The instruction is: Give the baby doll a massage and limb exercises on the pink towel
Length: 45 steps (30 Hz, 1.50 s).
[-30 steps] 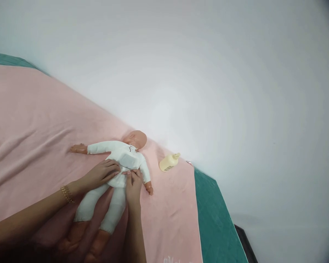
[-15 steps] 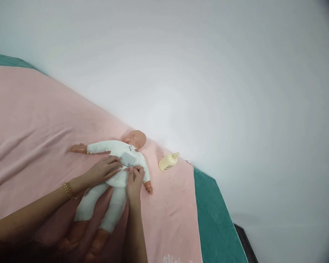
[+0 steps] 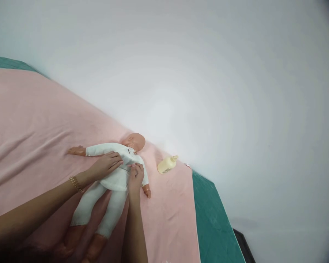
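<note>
A baby doll (image 3: 134, 141) in a white top (image 3: 115, 180) and white trousers (image 3: 88, 204) lies on a pink cloth, its arms spread. A grey-white patch (image 3: 129, 156) shows on its chest. My left hand (image 3: 109, 163), below a gold bracelet (image 3: 76, 184) on the wrist, rests at the left of the doll's chest with its fingers together. Close to its right, my right hand (image 3: 136, 172) pinches at the top's fabric near a dark line across the chest. What lies between the fingertips of each hand is too small to make out.
A pale yellow pump bottle (image 3: 166, 166) stands right of the doll on the pink cloth (image 3: 171, 208). Green fabric (image 3: 214, 215) shows at the cloth's edges. A white wall (image 3: 181, 80) rises behind, with a dark edge (image 3: 244, 244) at the lower right.
Both hands have moved slightly up the doll's chest, and the left one has shifted a little right at the wrist. The lower part of the white top now lies more open to view.
</note>
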Tool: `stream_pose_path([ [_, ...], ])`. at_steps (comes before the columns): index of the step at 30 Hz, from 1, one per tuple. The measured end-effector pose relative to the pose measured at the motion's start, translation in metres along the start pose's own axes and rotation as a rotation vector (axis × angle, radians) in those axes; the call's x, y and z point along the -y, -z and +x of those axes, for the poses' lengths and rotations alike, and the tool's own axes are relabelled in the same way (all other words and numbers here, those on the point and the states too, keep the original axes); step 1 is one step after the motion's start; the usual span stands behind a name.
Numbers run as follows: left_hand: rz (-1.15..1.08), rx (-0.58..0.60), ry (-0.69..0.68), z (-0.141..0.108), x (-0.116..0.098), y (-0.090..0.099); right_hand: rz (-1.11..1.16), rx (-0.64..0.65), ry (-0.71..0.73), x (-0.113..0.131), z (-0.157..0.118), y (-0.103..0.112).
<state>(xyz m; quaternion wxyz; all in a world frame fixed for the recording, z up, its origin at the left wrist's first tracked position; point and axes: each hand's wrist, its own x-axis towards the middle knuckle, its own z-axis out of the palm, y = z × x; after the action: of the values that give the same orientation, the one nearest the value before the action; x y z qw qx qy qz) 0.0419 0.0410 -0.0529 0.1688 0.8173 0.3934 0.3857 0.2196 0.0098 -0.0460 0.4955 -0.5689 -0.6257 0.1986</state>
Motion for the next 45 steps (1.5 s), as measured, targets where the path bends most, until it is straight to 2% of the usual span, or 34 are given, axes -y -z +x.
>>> stream_pose_path([
  [5, 0.059, -0.03, 0.002, 0.025, 0.005, -0.014, -0.164, -0.009, 0.057, -0.002, 0.021, -0.015],
  [8, 0.083, -0.028, 0.025, 0.027, 0.012, -0.025, -0.263, 0.021, 0.057, -0.009, 0.025, -0.023],
  [12, 0.095, -0.02, 0.059, 0.023, 0.021, -0.034, -0.285, 0.041, 0.052, -0.016, 0.024, -0.029],
  [17, 0.073, -0.017, 0.045, 0.026, 0.025, -0.029, -0.262, 0.046, 0.054, -0.013, 0.024, -0.027],
  [23, 0.09, -0.096, 0.066, 0.028, 0.022, -0.023, -0.205, 0.091, 0.076, -0.008, 0.03, -0.021],
  [33, 0.165, -0.064, 0.075, 0.026, 0.019, -0.03, -0.267, 0.144, 0.031, -0.009, 0.029, -0.023],
  [40, 0.156, -0.096, 0.101, 0.022, 0.016, -0.028, -0.203, 0.108, 0.091, -0.008, 0.027, -0.021],
  [45, 0.134, -0.047, 0.12, 0.024, 0.021, -0.028, -0.27, 0.177, 0.05, -0.012, 0.029, -0.024],
])
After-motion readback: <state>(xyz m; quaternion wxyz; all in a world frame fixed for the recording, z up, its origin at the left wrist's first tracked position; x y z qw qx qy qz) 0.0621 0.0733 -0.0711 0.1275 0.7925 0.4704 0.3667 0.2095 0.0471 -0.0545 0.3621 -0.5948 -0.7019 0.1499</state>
